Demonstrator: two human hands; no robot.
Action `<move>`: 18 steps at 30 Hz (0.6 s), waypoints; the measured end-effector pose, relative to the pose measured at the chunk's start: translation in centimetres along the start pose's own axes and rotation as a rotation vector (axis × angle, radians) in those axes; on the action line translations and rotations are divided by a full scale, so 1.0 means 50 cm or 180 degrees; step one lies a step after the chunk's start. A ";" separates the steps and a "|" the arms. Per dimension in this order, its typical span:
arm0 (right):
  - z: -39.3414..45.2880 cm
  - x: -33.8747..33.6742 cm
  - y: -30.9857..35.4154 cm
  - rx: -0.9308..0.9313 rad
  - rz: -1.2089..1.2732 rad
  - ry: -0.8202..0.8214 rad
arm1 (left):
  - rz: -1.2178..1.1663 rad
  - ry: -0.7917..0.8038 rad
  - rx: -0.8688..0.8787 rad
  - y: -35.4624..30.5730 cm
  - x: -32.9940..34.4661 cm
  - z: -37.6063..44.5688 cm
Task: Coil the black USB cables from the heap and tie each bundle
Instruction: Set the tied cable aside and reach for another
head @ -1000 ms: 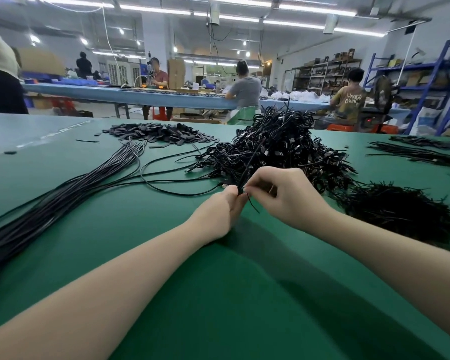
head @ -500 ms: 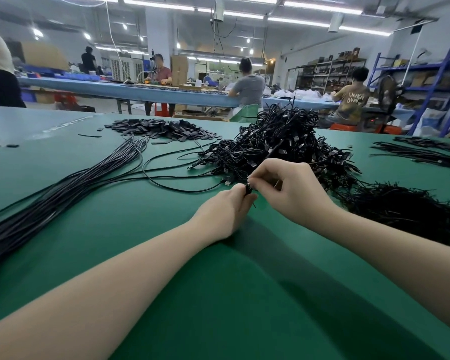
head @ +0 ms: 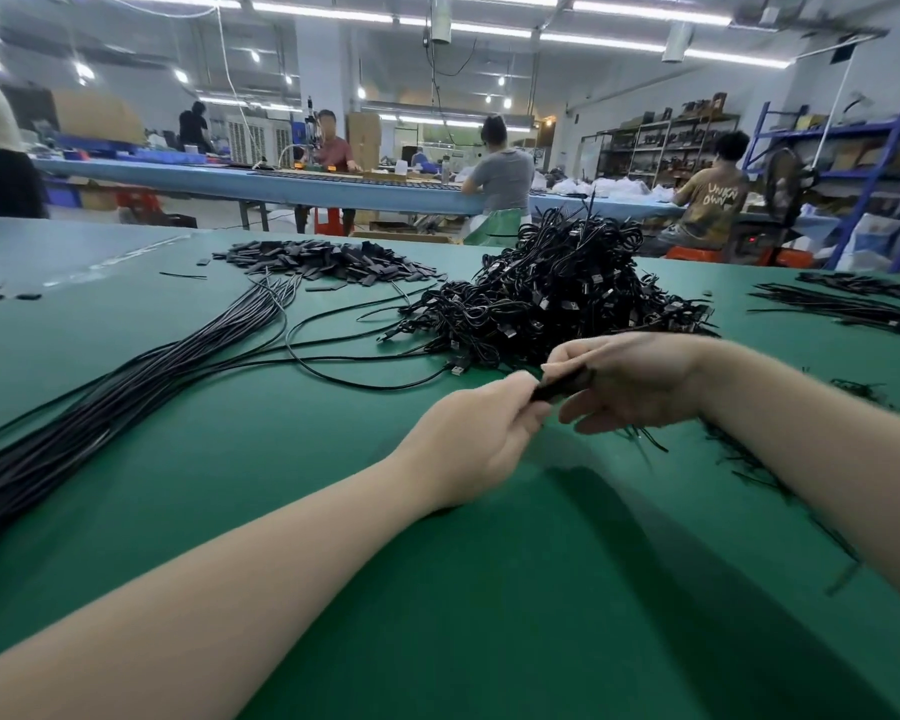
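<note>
My left hand point(head: 476, 436) and my right hand point(head: 630, 379) meet just above the green table point(head: 437, 589), both gripping a small black cable bundle point(head: 559, 389) between them. The left fingers curl round its near end; the right hand's thumb and fingers close over the far end, and most of the bundle is hidden. Thin black tie ends point(head: 645, 439) stick out under the right hand. Behind the hands rises the heap of coiled black USB cables point(head: 552, 298). A long bunch of straight black cables point(head: 126, 397) runs off to the left.
A pile of flat black pieces point(head: 328, 265) lies at the back of the table. Black ties point(head: 749, 459) are scattered by my right forearm, and more cables point(head: 853, 304) lie far right. Several people sit at a blue bench point(head: 281, 187) beyond.
Both hands have lifted slightly and shifted right. The right hand has opened wider over the bundle, which now shows between the hands. The view has tilted.
</note>
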State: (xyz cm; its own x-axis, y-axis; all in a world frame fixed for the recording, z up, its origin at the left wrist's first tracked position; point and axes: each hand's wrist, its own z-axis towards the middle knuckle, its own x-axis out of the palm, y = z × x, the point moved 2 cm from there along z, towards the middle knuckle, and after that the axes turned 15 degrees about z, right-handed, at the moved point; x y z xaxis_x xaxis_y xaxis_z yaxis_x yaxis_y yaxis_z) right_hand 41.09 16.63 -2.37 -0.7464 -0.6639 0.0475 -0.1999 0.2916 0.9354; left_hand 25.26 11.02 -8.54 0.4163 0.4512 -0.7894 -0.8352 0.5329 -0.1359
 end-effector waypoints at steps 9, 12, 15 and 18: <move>0.103 0.118 -0.096 -0.1584 0.1610 -0.1624 | -0.1886 -0.0474 -0.2045 0.062 0.023 0.018; 0.100 0.109 -0.107 -0.1706 0.1655 -0.1645 | -0.2150 -0.0420 -0.2002 0.070 0.032 0.020; 0.093 0.102 -0.111 -0.1708 0.1690 -0.1364 | -0.2390 -0.0400 -0.2027 0.075 0.035 0.021; 0.089 0.097 -0.111 -0.1672 0.1617 -0.1247 | -0.2591 -0.0345 -0.2031 0.077 0.033 0.021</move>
State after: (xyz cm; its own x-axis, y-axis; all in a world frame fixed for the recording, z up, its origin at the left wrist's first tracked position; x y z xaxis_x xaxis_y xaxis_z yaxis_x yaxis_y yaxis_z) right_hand 35.76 14.85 -8.87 -0.8523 -0.2217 0.4737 0.4713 0.0672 0.8794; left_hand 23.13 14.57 -9.71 0.9430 0.2037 -0.2632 -0.3089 0.2415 -0.9199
